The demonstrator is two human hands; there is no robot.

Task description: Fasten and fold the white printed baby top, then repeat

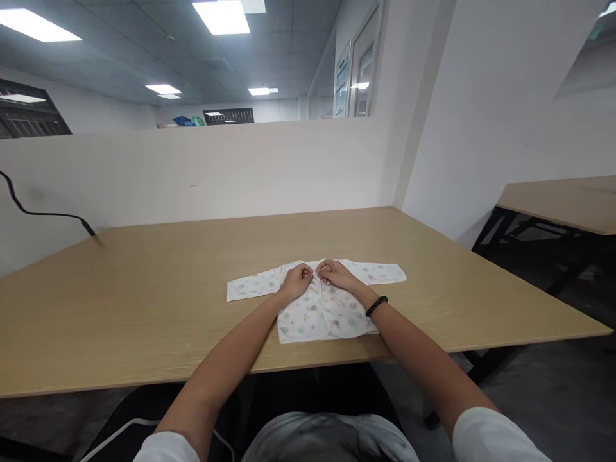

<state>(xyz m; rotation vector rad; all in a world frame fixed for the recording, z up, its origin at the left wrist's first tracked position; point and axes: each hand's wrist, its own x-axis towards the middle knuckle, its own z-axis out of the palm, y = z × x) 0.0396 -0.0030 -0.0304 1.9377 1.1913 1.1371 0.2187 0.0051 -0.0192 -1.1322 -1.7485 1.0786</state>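
1. While the little white shirt [305,317] lies on the bench [168,276] near its front edge, its sleeves stretch out to both sides; small prints all over, some green, and a front edge curving down the middle.
2. Left hand [297,281] has its fingertips pinching the fabric up by the neckline; right hand [334,274] is doing the same just beside it, also pinching cloth; black beaded bracelet [376,306] on that wrist.
3. Behind the bench there's a white partition [250,167]; a black cable [52,214] runs down at the left; another table [563,199] stands off right.
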